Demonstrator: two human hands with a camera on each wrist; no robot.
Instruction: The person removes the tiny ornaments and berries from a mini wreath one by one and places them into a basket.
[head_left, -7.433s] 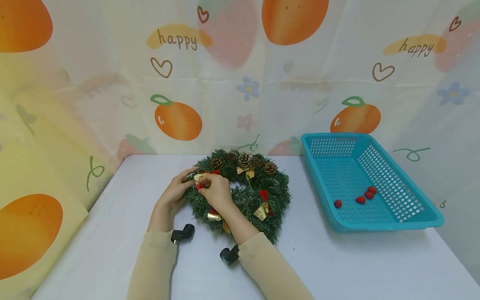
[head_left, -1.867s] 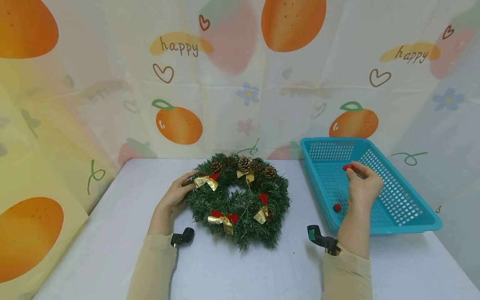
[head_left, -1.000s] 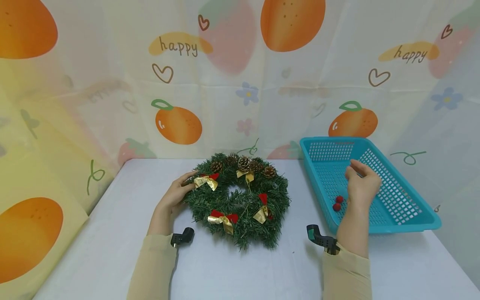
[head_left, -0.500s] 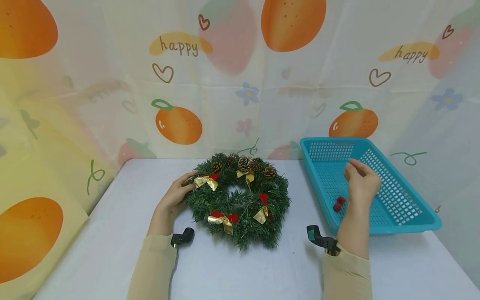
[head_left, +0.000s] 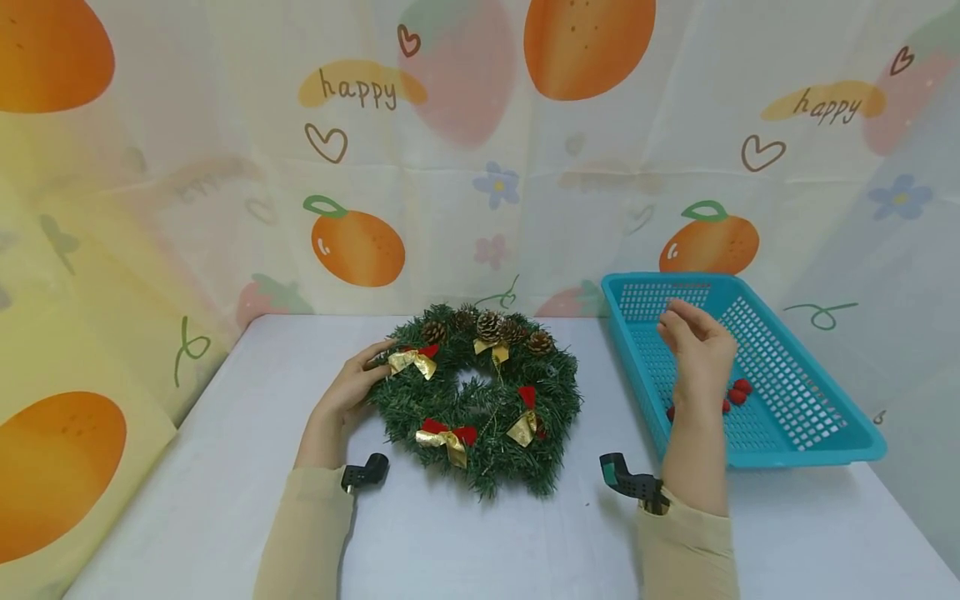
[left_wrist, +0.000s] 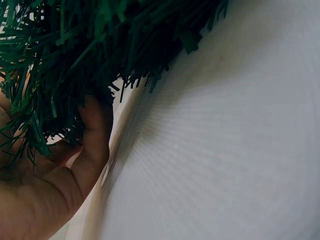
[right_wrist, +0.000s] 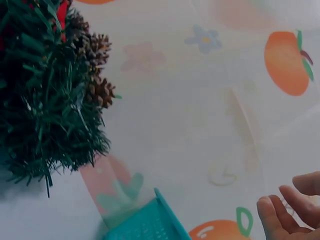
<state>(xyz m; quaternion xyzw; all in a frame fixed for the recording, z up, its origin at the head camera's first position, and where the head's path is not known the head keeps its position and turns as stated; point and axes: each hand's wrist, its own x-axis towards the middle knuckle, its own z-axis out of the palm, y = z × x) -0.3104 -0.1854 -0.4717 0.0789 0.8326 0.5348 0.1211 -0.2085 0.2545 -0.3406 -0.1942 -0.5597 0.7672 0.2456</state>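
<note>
On the table (head_left: 495, 550), our left hand (head_left: 348, 388) clamps a wreath (head_left: 438, 406), likely steadying it; our right hand (head_left: 703, 354) hangs, fingers (right_wrist: 270, 216) apart.

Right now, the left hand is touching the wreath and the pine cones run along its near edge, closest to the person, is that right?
Not quite: the pine cones run along the far edge of the wreath, toward the patterned backdrop, as the head view shows. The left hand is indeed touching it.
</note>
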